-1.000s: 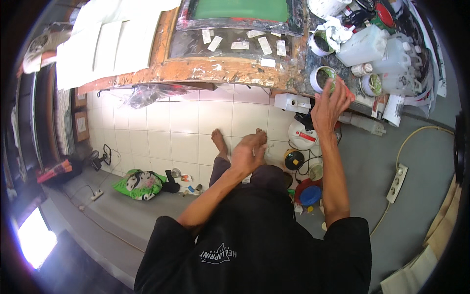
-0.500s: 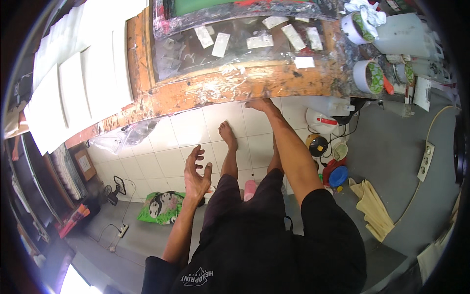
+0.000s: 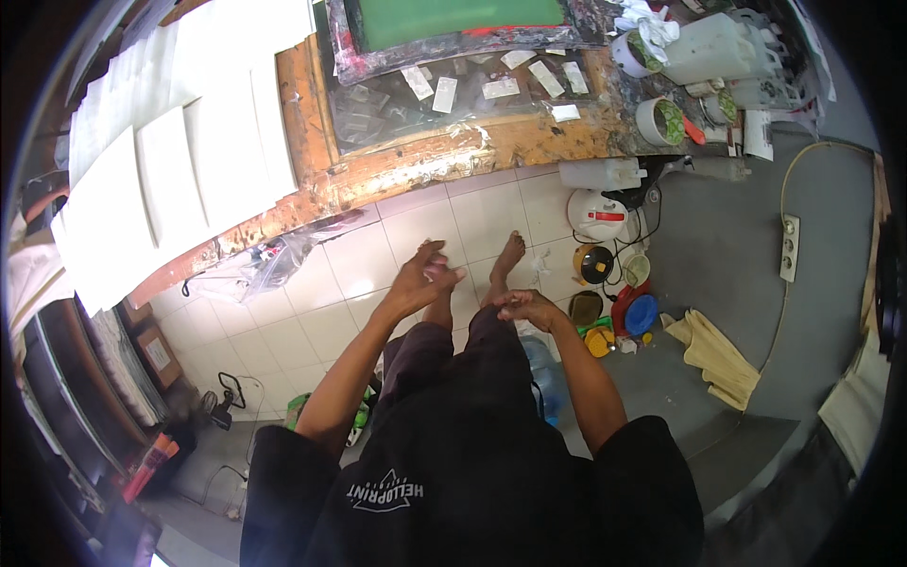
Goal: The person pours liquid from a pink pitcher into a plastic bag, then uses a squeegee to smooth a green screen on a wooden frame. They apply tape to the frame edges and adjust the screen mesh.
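Hands held out in front of my waist, above the white tiled floor (image 3: 331,293): my left hand (image 3: 422,274) is raised with fingers loosely spread, its grip released and holding nothing, while my right hand (image 3: 525,304) sits lower and nearer my body, fingers curled inward; whether that grip clasps anything I cannot tell. The two hands are near each other but apart. My bare feet show on the tiles below them, one foot (image 3: 507,255) pointing toward the desk (image 3: 416,170), a paint-stained wooden top just ahead of me. On it lies a dark printing frame with a green screen (image 3: 453,19), with small white paper strips (image 3: 444,93) scattered on the glassy surface below it. White sheets (image 3: 179,161) lie in rows on the desk's left part. At the right end stands a roll of tape (image 3: 659,121) beside white plastic jugs (image 3: 718,47). On the floor to my right sit a white canister (image 3: 597,215), small paint tubs (image 3: 624,302) and a yellow cloth (image 3: 718,354).
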Available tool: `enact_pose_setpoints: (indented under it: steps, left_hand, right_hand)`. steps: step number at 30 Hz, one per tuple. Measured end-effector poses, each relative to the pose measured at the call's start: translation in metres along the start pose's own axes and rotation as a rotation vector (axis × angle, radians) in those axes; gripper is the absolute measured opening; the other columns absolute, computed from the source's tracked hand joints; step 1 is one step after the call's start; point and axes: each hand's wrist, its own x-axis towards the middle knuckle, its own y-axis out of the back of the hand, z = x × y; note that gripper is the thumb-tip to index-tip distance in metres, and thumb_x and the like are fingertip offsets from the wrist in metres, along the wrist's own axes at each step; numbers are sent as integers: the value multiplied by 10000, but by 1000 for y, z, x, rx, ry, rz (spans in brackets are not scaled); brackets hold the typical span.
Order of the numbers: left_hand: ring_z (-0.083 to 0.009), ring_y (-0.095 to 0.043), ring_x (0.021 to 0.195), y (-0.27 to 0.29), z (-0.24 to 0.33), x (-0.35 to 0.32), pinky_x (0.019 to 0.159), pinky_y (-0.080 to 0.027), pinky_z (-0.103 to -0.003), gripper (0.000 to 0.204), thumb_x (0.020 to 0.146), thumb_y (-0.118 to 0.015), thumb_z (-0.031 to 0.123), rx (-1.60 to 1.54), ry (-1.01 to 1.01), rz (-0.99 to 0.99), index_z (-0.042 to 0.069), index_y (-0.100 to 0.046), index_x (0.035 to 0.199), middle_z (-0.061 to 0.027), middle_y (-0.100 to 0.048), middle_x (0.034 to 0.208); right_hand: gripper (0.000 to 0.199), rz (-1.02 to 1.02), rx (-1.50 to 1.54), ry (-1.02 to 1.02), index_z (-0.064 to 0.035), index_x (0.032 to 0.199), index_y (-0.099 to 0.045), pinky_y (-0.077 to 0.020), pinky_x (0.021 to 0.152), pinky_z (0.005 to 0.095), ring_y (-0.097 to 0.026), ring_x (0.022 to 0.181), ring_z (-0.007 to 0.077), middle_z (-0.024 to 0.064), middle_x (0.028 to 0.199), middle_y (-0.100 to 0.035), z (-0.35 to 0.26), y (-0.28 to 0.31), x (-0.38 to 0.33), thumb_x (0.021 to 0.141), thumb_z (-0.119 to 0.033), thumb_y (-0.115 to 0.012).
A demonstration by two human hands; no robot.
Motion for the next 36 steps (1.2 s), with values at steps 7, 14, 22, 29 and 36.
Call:
enact_pose_setpoints:
  steps: [7,14,22,29,36]
  left_hand:
    - [-285,-597,1233,-43,26,18,1059,-467,-436,862,932,-674,600,-158,87,-267,17,-422,1516,-198,-604,1351]
    - [-312,-505,1352,-49,56,15,1086,-436,-458,936,978,-546,665,-634,71,-244,-26,-288,1555,-211,-506,1465]
    - [-347,-477,1381,-39,94,33,1100,-439,-508,1102,902,-554,773,-1095,10,-319,-42,-222,1565,-247,-449,1504]
    - [-388,-504,1354,-29,137,43,1133,-441,-539,1025,899,-666,668,-1607,-62,-334,-45,-271,1521,-261,-443,1498]
    - [-370,-636,1192,-25,154,96,1013,-570,-467,484,1044,-582,354,-1812,-27,-90,-21,-430,1311,-231,-594,1298]
  right_hand:
    - [109,153,273,88,-49,1010,-667,-560,883,356,-699,998,211,79,1065,-701,17,-36,-66,942,-97,-736]
    - [178,464,476,314,-21,1034,-685,-582,747,314,-656,781,143,58,937,-688,33,-57,-129,920,-128,-769]
    - [107,1022,-214,530,-6,870,-749,-455,589,256,-573,617,98,17,757,-663,-72,-152,-239,891,-110,-763]
    - [97,1295,-1202,924,-22,884,-751,-442,570,359,-584,598,249,102,700,-605,-182,-250,-273,842,-104,-782]
    - [55,1320,-1454,882,-71,847,-740,-450,601,422,-590,643,319,96,720,-583,-228,-264,-286,819,-109,-768]
